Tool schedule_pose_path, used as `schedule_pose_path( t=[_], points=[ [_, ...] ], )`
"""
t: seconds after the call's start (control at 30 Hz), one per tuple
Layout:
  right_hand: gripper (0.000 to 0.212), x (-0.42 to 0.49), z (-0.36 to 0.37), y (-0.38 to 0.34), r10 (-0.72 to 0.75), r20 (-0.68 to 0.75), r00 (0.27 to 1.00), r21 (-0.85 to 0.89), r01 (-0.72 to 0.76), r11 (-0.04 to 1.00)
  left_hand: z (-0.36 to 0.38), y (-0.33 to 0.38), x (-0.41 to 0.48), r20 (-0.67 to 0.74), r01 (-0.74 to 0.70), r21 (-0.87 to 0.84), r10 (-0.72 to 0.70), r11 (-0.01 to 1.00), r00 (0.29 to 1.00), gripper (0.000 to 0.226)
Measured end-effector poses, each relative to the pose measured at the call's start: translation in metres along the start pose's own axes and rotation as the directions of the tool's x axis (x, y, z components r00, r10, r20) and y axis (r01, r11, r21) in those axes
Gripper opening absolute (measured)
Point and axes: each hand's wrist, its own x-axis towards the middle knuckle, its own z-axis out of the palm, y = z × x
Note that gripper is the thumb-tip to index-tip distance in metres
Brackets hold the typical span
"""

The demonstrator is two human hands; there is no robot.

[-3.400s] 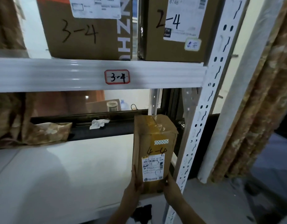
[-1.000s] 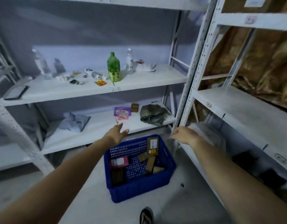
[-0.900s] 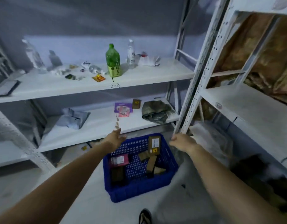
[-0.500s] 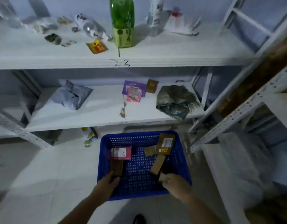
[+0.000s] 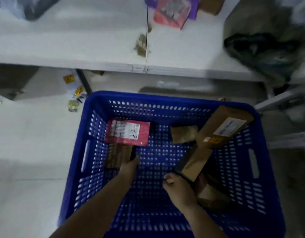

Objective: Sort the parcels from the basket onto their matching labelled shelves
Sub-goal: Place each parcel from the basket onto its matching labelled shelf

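A white shelf (image 5: 79, 40) is seen across the top of the view, with a dark crumpled bag (image 5: 261, 47) laid at its right end and a pink and purple packet (image 5: 170, 11) further back. Below it, a blue basket (image 5: 74, 152) is set on the pale floor, and the parcels are held inside it. A brown box with a white label (image 5: 223, 127) is leaned against the far right corner. A long brown box (image 5: 194, 162) is tilted just in front of it, and a red parcel (image 5: 127, 133) with a white label is laid by the far left wall. A dark brown box (image 5: 116, 157) is partly covered by the red parcel, and a small brown packet (image 5: 182, 133) is placed between the red parcel and the labelled box. The left hand (image 5: 129, 167) is pressed against the dark brown box, thumb along its side; the other fingers are hidden, so the grip cannot be told. The right hand (image 5: 179, 188) is curled at the near end of the long brown box; whether that box is gripped cannot be told. Scraps of litter (image 5: 74, 93) are scattered on the floor left of the basket.
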Motion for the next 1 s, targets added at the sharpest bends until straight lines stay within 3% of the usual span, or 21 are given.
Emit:
schedule_pose_path(
  t=[0.17,0.33,0.47,0.53,0.6,0.7,0.83,1.0],
  points=[
    [0.037,0.068,0.029,0.026,-0.009,0.026,1.0,0.018,0.009,1.0,0.016,0.007,0.086,-0.054,-0.039,-0.266,0.025,0.963,0.998,0.025],
    [0.034,0.098,0.029,0.045,0.009,0.063,0.998,0.012,-0.01,1.0,0.016,0.021,0.136,-0.193,-0.034,-0.428,-0.055,0.903,0.98,0.048],
    [0.034,0.095,0.025,0.044,-0.005,-0.007,1.0,0.053,0.005,0.999,0.012,0.023,0.134,-0.286,-0.145,-0.409,0.024,0.901,0.958,0.039],
    [0.037,0.085,0.018,0.034,0.0,-0.107,0.994,0.153,0.017,0.988,0.006,0.02,0.116,-0.304,-0.227,-0.227,0.153,0.947,0.94,0.037],
    [0.038,0.072,0.007,0.022,0.006,-0.205,0.979,0.245,0.045,0.968,-0.001,0.014,0.088,-0.252,-0.261,-0.092,0.231,0.961,0.94,0.038],
    [0.047,0.039,-0.017,-0.003,0.021,-0.287,0.958,0.314,0.073,0.947,-0.012,0.015,0.031,-0.102,-0.209,-0.02,0.206,0.978,0.973,0.04],
    [0.054,-0.023,-0.049,-0.037,-0.004,-0.208,0.978,0.333,0.074,0.94,-0.012,0.031,-0.055,0.131,-0.229,0.035,0.222,0.973,0.966,0.043],
    [0.024,-0.13,-0.1,-0.077,-0.068,-0.26,0.963,0.41,0.174,0.895,-0.001,0.084,-0.176,0.334,-0.33,0.09,0.283,0.94,0.899,0.035]
  ],
)
